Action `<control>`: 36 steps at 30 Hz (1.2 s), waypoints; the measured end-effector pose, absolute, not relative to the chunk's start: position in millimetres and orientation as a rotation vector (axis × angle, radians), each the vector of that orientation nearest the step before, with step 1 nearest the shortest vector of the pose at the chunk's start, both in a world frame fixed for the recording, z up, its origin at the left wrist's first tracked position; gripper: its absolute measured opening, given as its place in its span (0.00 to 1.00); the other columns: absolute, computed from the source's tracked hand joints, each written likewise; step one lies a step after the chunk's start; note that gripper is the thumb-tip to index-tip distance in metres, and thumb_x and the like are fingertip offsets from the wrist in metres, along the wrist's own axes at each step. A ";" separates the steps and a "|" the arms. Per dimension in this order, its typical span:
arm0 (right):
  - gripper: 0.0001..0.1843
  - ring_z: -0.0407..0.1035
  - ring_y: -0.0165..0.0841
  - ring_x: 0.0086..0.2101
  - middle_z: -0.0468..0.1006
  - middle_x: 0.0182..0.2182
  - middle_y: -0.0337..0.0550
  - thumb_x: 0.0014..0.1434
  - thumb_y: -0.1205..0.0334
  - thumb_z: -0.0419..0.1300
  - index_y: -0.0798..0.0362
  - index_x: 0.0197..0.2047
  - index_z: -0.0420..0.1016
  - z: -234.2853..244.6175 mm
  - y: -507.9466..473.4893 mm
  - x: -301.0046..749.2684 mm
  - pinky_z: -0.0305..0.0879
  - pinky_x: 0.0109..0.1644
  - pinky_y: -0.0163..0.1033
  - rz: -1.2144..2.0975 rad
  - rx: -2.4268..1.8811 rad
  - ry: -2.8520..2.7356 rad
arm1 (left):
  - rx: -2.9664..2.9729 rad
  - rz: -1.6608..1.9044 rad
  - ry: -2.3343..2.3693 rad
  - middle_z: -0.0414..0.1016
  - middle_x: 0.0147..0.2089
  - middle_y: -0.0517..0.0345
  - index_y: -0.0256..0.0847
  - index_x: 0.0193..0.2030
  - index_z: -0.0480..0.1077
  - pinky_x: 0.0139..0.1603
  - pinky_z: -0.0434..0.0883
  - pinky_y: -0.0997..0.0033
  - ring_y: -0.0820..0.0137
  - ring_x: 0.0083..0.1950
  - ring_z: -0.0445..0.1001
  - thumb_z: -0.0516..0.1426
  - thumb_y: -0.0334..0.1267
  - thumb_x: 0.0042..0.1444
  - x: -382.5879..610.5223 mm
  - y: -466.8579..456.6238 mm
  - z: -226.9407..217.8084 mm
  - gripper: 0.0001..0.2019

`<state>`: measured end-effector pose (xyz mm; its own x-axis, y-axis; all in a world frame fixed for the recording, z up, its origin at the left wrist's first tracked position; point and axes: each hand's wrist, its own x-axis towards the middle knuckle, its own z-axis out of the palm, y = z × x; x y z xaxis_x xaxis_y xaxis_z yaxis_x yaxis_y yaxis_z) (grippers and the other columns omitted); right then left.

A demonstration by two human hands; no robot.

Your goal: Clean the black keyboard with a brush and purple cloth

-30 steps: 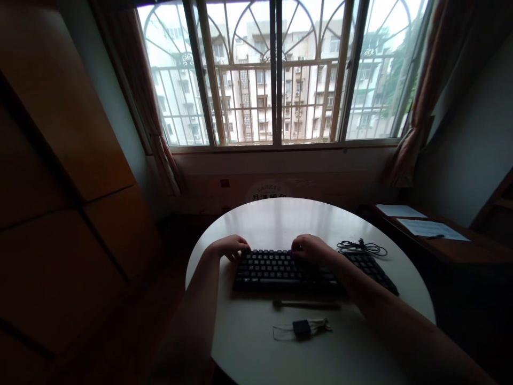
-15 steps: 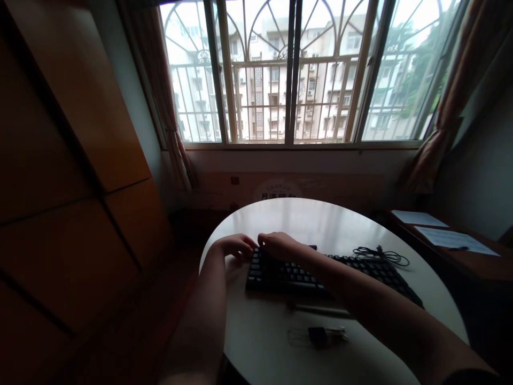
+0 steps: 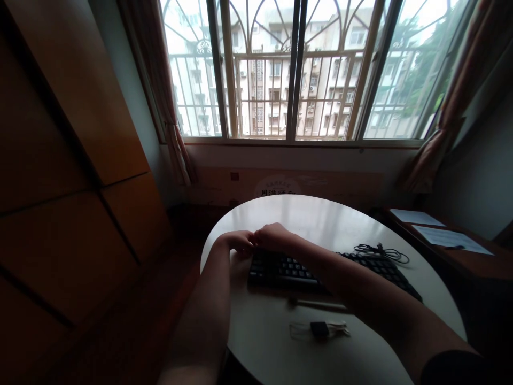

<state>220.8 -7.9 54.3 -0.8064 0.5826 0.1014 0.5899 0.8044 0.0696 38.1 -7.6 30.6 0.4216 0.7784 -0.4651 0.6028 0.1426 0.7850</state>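
A black keyboard [image 3: 292, 271] lies across the white round table [image 3: 256, 326]. At its far left corner my two hands meet, fingertips against each other. My left hand [image 3: 242, 241] has its fingers bent and pressed together just beyond the keyboard's left end. Above the top left keys, my right hand [image 3: 273, 237] is closed with the knuckles up. Whatever is pinched between them is too small or hidden to make out. The right forearm covers part of the keys. In front of the keyboard lies a thin stick-like tool [image 3: 320, 305] with a dark end, its other end behind my forearm.
Nearer me is a small tool with wire loops and a black middle [image 3: 319, 329]. A coiled black cable [image 3: 387, 253] rests behind the keyboard's right part. Paper sheets [image 3: 452, 239] and a dark pen lie on a brown surface at right. A wooden cabinet [image 3: 120, 133] stands at left.
My hands have drawn closer together, and their fingertips now meet at the keyboard's far left corner. My right hand has shifted slightly left and up; the camera view has shifted slightly.
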 end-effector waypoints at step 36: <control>0.13 0.74 0.41 0.34 0.80 0.34 0.50 0.57 0.52 0.60 0.52 0.35 0.78 47.7 -19.7 362.3 0.60 0.32 0.37 -0.148 -1.442 -2.863 | 1.484 0.213 1.334 0.74 0.42 0.56 0.39 0.41 0.73 0.29 0.70 0.73 0.71 0.31 0.73 0.67 0.33 0.32 44.6 -10.8 38.9 0.24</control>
